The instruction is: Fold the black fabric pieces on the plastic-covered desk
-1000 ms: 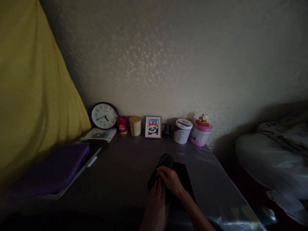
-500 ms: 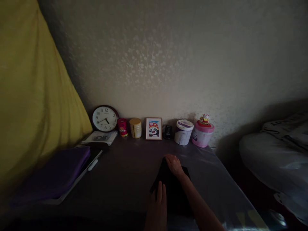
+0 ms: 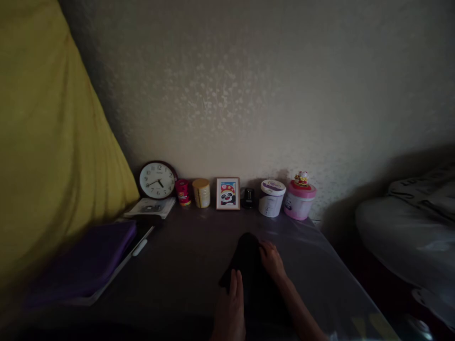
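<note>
A black cloth piece (image 3: 245, 255), its exact kind lost in the dim light, lies on the dark tabletop in front of me. My left hand (image 3: 232, 300) rests at its near left side, fingers stretched out together and holding nothing. At the cloth's right edge is my right hand (image 3: 272, 260), fingers bent around that edge. The near end of the cloth fades into shadow between my forearms.
Along the wall stand a clock (image 3: 158, 180), a red tub (image 3: 183, 192), a yellow canister (image 3: 201, 193), a framed panda picture (image 3: 228, 193), a small black object (image 3: 248, 198), a white tub (image 3: 272, 199) and a pink tub (image 3: 299, 201). A purple folder (image 3: 85, 258) lies left.
My right hand has moved from the top of the black cloth to its right edge. The cloth's far right corner no longer sticks out, and its far end looks rounded. My left hand stays nearly still.
</note>
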Demonstrator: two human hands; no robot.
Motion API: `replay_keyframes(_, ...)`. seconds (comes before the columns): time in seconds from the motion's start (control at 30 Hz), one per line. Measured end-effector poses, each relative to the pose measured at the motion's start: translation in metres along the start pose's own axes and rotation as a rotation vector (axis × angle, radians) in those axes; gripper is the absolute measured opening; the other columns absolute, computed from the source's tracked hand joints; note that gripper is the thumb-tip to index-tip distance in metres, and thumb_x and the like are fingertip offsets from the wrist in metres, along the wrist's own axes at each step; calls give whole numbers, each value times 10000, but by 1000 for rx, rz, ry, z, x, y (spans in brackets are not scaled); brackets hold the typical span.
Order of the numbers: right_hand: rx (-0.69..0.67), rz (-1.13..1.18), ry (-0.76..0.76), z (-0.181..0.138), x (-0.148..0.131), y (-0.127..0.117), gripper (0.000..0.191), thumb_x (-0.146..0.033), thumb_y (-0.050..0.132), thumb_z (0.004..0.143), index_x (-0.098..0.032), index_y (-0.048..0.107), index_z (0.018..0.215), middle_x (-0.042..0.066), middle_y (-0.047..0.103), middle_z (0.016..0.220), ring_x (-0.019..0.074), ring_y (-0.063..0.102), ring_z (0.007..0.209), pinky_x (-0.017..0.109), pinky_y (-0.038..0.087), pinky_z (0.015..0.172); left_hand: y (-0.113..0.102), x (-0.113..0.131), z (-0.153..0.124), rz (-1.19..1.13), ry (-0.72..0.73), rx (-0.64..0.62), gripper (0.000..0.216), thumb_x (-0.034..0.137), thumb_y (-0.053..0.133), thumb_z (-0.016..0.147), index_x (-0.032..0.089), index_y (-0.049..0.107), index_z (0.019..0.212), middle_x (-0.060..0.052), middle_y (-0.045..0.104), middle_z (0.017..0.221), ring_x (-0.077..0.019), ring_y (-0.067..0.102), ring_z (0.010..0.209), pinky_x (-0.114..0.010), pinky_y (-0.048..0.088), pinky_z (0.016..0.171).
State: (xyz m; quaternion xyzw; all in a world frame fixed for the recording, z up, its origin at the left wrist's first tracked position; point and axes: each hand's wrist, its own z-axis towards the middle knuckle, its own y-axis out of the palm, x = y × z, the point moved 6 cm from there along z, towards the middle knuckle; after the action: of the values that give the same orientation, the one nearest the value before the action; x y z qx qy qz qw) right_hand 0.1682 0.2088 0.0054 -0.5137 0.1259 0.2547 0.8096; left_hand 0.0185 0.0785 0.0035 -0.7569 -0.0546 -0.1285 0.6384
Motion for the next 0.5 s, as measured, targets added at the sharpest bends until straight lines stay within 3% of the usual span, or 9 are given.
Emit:
replay_keyframes(0.1,38,130,64,-1,27,-11,300,-246,406,781,-201,668,920,72,668,1021,210,591,978,368,423,907,-4,-6,1,-139,-24,-42,893,-77,373,611,143,15,1399,-124,96,1485,-199,510,1115,-273,420,896)
replay_keyframes(0.23,12,359,275,-17,59,-32,323,-340,448,734,-183,681,892,86,697,918,236,630,875,355,480,793,-15,-19,4,-379,7,46,846,-6,411,643,134,77,1408,-109,232,1461,-166,391,1241,-237,342,986)
replay_keyframes(0.37,45,563,386,-24,71,-54,336,-401,507,687,-164,692,836,114,700,889,282,631,880,388,486,790,-49,-30,-6,-647,30,152,764,63,439,642,143,239,1375,-95,317,1424,-186,312,1290,-286,287,1041)
replay_keyframes(0.43,49,628,422,-31,68,-59,333,-410,540,674,-173,687,856,122,693,908,291,634,878,397,502,767,-72,-30,-16,-828,79,134,747,107,448,643,208,269,1360,-73,485,1291,-176,523,1083,-273,439,880)
replay_keyframes(0.5,30,607,375,-43,53,-62,341,-408,544,724,-205,660,972,116,673,980,274,627,907,380,515,750,-85,-30,-25,-1025,36,4,738,167,433,669,238,217,1372,-44,626,1005,-133,604,682,-237,487,552)
